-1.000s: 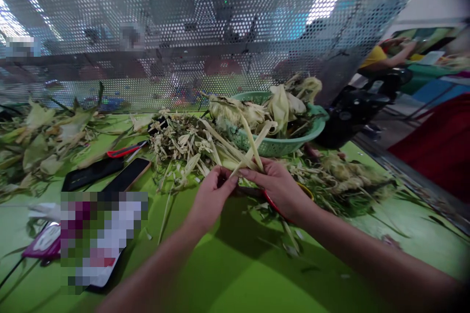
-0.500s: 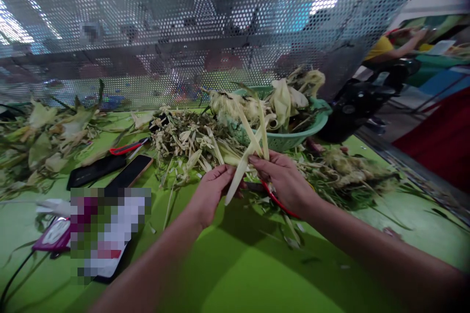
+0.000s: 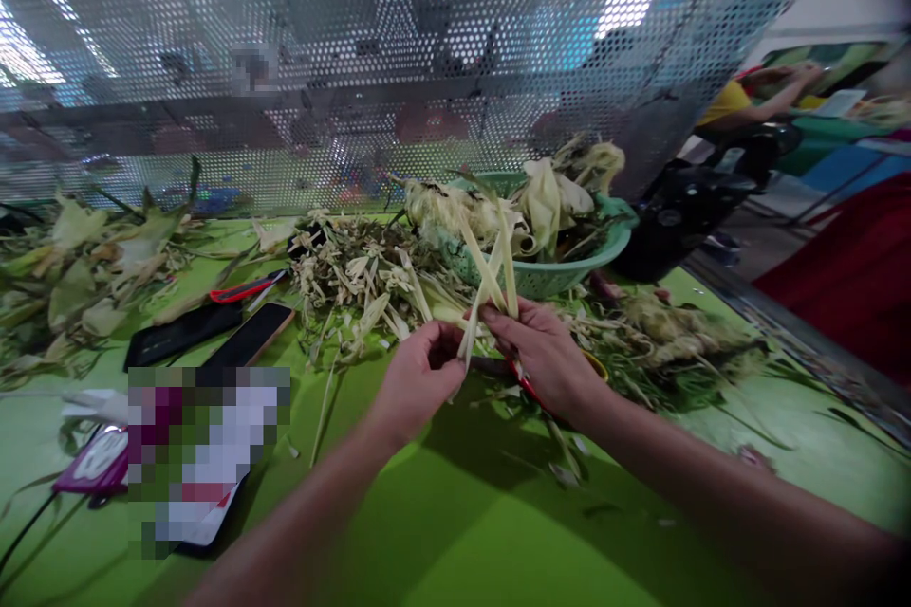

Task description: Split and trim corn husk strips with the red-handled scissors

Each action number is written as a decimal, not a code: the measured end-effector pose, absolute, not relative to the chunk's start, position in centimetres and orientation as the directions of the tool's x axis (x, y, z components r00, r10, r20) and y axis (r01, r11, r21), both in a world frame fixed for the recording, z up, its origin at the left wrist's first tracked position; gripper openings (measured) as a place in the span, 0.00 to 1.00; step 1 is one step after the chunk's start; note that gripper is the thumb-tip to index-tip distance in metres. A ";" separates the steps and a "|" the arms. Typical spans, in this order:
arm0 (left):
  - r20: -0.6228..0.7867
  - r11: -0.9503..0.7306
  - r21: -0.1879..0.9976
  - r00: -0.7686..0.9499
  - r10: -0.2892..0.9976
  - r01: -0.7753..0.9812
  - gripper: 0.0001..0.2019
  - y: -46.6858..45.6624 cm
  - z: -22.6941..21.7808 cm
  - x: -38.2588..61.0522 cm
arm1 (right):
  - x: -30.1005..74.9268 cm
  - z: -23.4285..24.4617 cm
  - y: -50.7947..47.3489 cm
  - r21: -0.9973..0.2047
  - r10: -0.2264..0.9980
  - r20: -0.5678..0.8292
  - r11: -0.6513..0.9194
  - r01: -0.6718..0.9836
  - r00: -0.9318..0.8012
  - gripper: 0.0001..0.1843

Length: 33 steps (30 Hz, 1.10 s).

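At lower centre of the frame, the left hand (image 3: pixel 419 384) pinches the lower tail of the pale husk strips (image 3: pixel 485 299) between thumb and fingers, while the right hand (image 3: pixel 545 356) nips them just below where they cross. To handle them well, the right pinch should stay firm and close to the crossing so nothing slips, and the left should draw the tail evenly and lie it flat, since a sharp tug could split such thin fibre. The strips, at the middle of the frame, look creamy yellow, narrow and ribbon-like, their upper ends standing up in an open fork. Partly behind the right hand show red-handled scissors (image 3: pixel 525 382); farther off, at centre, spreads a heap of dry husk scraps (image 3: pixel 362 280), and right of centre a green basket (image 3: pixel 548 280) holds more husks.
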<state>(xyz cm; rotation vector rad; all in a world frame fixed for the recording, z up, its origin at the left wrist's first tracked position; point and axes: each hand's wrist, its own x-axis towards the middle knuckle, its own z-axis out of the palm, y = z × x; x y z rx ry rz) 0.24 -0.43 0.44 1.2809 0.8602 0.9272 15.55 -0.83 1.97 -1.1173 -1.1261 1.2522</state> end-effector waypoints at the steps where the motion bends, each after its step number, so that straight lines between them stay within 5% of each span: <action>1: -0.006 0.031 0.998 0.367 0.930 -0.060 0.07 -0.4 0.4 0.2 | 15.5 1.9 -0.9 -0.992 1.000 0.006 0.004 -0.124 -0.009 0.11; 7: 0.022 -0.037 0.997 0.215 0.976 0.070 0.06 -0.4 0.4 0.0 | 15.1 1.1 -1.1 -0.994 0.995 0.005 -0.005 -0.105 -0.095 0.19; 12: -0.035 0.052 0.997 0.255 0.966 -0.061 0.08 -0.4 0.5 0.1 | 15.0 1.2 -1.1 -0.994 0.996 -0.033 -0.042 -0.104 -0.082 0.16; 33: 0.021 -0.055 0.989 0.239 0.971 0.134 0.07 -0.6 0.8 -0.1 | 15.1 1.2 -1.2 -0.999 0.995 -0.014 -0.017 -0.027 -0.096 0.17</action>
